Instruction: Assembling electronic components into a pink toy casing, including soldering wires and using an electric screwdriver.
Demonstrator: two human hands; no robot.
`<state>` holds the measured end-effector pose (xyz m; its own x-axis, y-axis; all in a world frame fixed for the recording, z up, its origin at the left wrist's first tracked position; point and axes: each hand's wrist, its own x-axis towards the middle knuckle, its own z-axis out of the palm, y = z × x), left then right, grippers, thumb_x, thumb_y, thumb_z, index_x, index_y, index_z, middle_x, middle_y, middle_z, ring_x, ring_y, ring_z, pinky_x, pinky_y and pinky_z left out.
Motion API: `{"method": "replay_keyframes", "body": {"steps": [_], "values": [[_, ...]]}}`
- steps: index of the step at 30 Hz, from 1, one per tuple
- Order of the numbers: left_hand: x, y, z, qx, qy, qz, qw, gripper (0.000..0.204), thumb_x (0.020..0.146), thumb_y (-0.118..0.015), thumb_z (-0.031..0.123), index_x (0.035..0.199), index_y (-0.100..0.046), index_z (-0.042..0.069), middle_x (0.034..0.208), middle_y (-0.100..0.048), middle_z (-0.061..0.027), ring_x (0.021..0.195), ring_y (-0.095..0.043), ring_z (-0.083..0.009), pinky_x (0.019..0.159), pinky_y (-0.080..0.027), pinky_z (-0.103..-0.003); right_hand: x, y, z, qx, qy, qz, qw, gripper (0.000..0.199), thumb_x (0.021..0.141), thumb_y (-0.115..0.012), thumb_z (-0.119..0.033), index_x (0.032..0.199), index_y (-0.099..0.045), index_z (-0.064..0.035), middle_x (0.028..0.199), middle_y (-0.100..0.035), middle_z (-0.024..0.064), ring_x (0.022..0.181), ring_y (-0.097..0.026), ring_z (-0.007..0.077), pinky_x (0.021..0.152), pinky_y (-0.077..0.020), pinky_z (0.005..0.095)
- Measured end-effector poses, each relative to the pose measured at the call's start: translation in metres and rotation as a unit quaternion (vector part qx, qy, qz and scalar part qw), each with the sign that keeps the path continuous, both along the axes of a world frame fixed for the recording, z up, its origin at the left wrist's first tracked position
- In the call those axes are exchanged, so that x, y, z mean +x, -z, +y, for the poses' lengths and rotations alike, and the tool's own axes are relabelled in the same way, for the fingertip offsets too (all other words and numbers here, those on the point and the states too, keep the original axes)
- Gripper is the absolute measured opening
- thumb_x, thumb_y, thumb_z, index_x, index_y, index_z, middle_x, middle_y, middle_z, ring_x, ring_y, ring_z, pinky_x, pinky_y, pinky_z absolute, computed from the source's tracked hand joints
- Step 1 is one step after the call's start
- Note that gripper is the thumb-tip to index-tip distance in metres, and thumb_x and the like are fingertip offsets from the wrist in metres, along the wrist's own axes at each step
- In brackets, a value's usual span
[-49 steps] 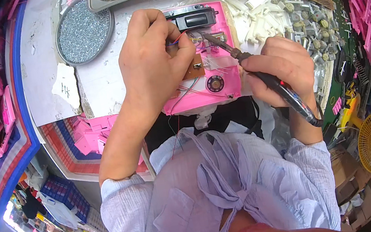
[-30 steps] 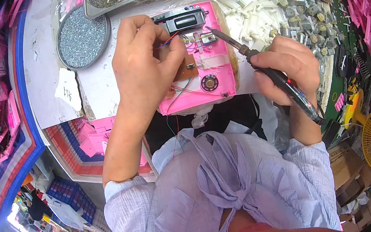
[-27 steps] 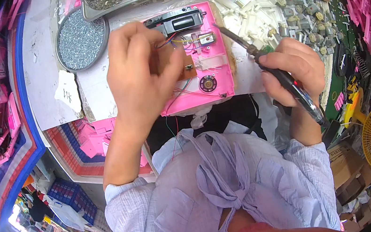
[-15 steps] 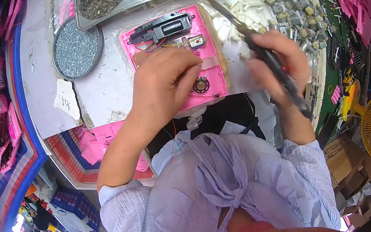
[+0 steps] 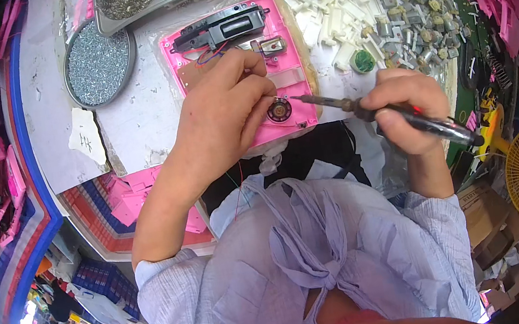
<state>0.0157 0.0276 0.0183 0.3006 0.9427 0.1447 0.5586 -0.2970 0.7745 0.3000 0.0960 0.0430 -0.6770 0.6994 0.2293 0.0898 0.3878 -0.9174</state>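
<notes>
Since lowered: soldering iron (image 5: pixel 392 113) beside speaker (image 5: pixel 279 110).

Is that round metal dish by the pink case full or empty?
Full: the round dish is heaped to its rim with tiny silvery metal bits.

- Small electronics assembly workshop is indicated.
- Soldering iron (image 5: pixel 392 111) is held over an opened pink housing (image 5: pixel 240 72).
- Round screw tray (image 5: pixel 99 62), white plastic parts (image 5: pixel 331 12) and small motors (image 5: pixel 411 14) are heaped on the surface (image 5: pixel 53 111).
</notes>
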Motion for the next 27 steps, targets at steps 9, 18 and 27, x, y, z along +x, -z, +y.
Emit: {"method": "replay_keyframes", "body": {"steps": [9,18,27], "values": [[0.002,0.006,0.001,0.039,-0.001,0.018,0.999,0.016,0.079,-0.074,0.002,0.091,-0.063,0.002,0.103,-0.06,-0.0114,0.092,-0.062,-0.0323,0.079,-0.051,-0.042,-0.016,0.01,-0.006,0.047,-0.018,-0.008,0.999,0.017,0.076,-0.073,-0.002,0.093,-0.072,-0.0021,0.066,-0.063,0.0068,0.052,-0.054,0.019,0.048,-0.0393,0.032],[0.002,0.007,0.0,0.055,0.005,0.032,0.998,0.02,0.077,-0.075,-0.002,0.093,-0.064,0.002,0.103,-0.061,-0.0114,0.092,-0.064,-0.031,0.076,-0.053,-0.039,-0.017,0.01,-0.007,0.028,-0.011,-0.013,0.999,0.016,0.077,-0.075,-0.002,0.093,-0.074,-0.004,0.067,-0.066,0.0063,0.053,-0.057,0.0183,0.048,-0.0416,0.0307],[0.004,0.009,-0.003,0.069,-0.007,0.044,0.997,0.015,0.08,-0.074,0.004,0.092,-0.064,0.002,0.104,-0.062,-0.0095,0.092,-0.065,-0.0297,0.076,-0.054,-0.039,-0.02,0.014,-0.009,0.065,-0.013,-0.012,0.998,0.017,0.078,-0.073,-0.005,0.094,-0.072,-0.0015,0.064,-0.06,0.0062,0.051,-0.05,0.0185,0.047,-0.0356,0.0329]]}}
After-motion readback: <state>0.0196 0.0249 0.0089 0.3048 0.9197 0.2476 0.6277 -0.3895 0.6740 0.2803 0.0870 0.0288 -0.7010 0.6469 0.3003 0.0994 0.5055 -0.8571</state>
